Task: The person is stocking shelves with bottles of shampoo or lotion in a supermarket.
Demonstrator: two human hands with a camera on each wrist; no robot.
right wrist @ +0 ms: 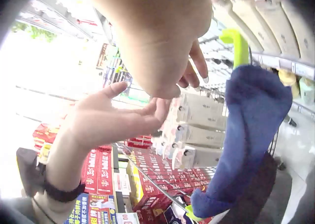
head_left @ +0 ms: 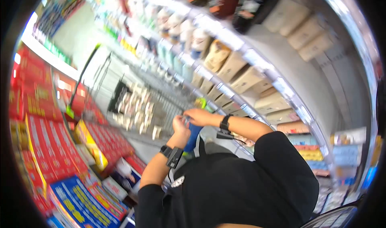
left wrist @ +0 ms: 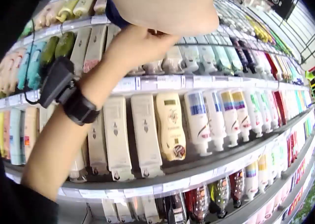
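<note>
1. Boxes, mostly red, stand stacked at far left.
2. White bottles sit in the wire cart, beyond and apart from both hands.
3. Left hand: loosely extended, holding nothing visible.
4. Blue cloth hangs just beside the hands.
5. Right hand: close against the left; its grip cannot be told.

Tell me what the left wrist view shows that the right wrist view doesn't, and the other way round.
Only the left wrist view: a curvy cream plastic bottle with a dark round sticker.

Only the right wrist view: red boxes with white print.

Both: the bare left hand, the bare right hand and tall beige bottles on a shelf.
</note>
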